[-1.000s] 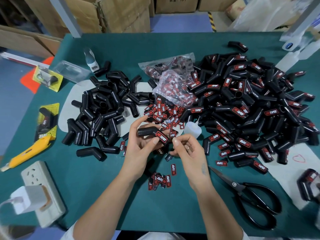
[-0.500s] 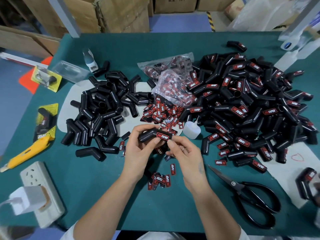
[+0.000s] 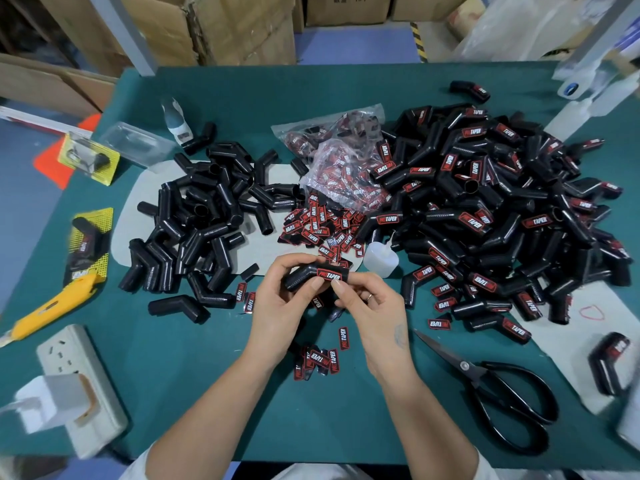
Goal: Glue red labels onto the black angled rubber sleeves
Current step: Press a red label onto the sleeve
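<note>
Now the left hand [image 3: 277, 306] curls round the sleeve [image 3: 311, 277] near the glue bottle [image 3: 379, 259] — label [image 3: 333, 276] upward. Right hand [image 3: 372, 303] fingertips pinch its end — probably pressing it to bond.

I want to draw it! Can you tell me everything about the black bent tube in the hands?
The sleeve is a short black tube, rubbery-looking, bent at an angle, with fine ribbing on its left part. A red label with black and white letters lies on its right part. It is held above the green table. The left hand grips it; the right hand pinches its labelled end.
</note>
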Action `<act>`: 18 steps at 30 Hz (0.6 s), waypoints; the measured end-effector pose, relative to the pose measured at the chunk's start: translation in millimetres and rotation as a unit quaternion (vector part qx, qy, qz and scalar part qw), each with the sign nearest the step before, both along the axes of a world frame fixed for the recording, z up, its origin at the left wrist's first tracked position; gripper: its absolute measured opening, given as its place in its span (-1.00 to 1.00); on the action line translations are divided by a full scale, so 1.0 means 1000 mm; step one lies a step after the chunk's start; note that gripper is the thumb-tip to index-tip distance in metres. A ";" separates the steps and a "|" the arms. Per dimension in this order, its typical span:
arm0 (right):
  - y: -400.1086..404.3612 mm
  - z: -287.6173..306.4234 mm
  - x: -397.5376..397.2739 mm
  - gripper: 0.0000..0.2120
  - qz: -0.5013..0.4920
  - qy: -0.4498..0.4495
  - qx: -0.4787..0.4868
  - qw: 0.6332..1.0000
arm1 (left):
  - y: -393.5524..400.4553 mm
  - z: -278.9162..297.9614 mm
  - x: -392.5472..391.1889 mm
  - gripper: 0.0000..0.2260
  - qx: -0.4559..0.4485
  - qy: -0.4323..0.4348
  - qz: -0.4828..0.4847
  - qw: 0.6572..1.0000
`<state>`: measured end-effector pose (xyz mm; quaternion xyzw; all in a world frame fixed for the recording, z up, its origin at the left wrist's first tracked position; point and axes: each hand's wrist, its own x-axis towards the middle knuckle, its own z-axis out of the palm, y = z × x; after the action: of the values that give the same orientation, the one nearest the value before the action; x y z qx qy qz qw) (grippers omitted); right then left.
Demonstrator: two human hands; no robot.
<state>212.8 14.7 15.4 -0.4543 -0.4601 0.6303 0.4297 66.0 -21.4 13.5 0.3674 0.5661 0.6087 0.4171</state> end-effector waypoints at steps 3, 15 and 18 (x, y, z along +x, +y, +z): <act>0.000 -0.001 0.000 -0.81 -0.003 -0.003 0.001 1.000 | 0.000 -0.001 0.000 -0.78 -0.001 0.001 0.002 1.000; 0.002 -0.004 0.001 -0.83 -0.001 -0.011 0.006 1.000 | 0.001 -0.002 0.000 -0.77 -0.004 -0.003 0.009 1.000; 0.002 -0.004 0.002 -0.84 0.000 -0.007 0.006 1.000 | 0.001 -0.003 0.000 -0.77 -0.006 -0.009 0.008 1.000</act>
<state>215.2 16.5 11.6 -0.4559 -0.4671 0.6241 0.4296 66.4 -20.9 10.4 0.3554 0.5686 0.6119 0.4194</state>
